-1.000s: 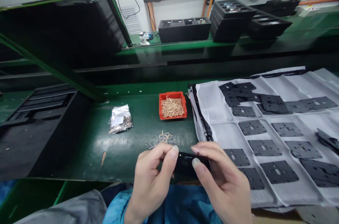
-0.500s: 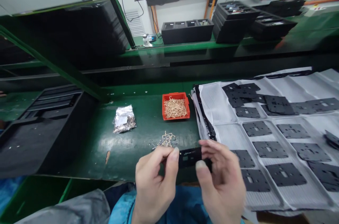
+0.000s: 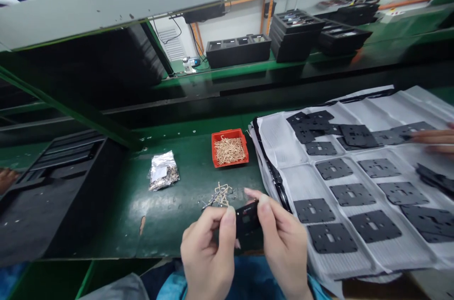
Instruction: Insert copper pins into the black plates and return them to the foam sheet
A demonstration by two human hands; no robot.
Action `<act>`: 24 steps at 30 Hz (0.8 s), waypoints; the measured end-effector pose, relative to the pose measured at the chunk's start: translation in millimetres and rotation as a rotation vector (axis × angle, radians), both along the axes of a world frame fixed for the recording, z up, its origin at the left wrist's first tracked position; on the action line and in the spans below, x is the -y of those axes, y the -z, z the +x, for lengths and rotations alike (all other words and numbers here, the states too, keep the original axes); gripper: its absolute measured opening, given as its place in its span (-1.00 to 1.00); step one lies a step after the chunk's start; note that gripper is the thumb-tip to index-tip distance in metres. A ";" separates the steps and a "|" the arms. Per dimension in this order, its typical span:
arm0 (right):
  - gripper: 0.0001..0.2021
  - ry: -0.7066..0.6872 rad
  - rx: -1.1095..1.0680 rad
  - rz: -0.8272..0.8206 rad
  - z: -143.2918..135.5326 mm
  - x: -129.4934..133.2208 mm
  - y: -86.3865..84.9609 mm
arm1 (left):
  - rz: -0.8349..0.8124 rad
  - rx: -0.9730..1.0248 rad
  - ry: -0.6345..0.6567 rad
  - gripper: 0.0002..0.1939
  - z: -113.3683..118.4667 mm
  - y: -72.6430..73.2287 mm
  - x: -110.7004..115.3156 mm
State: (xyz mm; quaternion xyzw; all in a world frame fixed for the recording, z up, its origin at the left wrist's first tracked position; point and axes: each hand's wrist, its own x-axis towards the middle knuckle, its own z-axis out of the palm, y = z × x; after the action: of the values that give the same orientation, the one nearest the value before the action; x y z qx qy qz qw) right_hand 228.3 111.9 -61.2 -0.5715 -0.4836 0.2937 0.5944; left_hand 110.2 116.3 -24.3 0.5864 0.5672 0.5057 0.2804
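Between my two hands is a small black plate [image 3: 247, 219] with cut-outs, held above the bench's front edge. My left hand [image 3: 211, 248] pinches its left end between thumb and fingers. Its right end is gripped by my right hand [image 3: 282, 238], the thumb on top. My fingers hide both ends of the plate. Just beyond my hands, a small loose pile of bent tan strips [image 3: 220, 194] lies on the green bench, with some darker bits among them. Behind that pile stands a red bin [image 3: 230, 164] full of similar tan strips.
A silvery plastic bag [image 3: 163, 171] of small parts lies left of the bin. On the right, white padded sheeting [image 3: 291, 182] carries several flat black plates [image 3: 376, 227]; another person's hand [image 3: 434, 138] reaches over it. A black box [image 3: 74, 186] stands at left, with another hand [image 3: 7, 179] beside it.
My right hand has closed its fingers onto the plate's right end, and the plate is tilted more. Another person's hand has come in at the right edge. The view has shifted slightly.
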 end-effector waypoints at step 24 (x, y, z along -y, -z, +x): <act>-0.84 0.046 0.297 0.624 9.5 0.0 -9.3 | 0.647 -0.488 0.368 -0.86 -48.2 -19.2 -5.2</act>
State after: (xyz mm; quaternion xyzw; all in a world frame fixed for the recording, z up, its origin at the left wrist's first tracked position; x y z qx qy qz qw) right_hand 237.8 112.0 -51.9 -0.4094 -0.6184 0.0320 0.6700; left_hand 62.0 121.5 -5.1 0.8372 0.3157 0.4458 0.0258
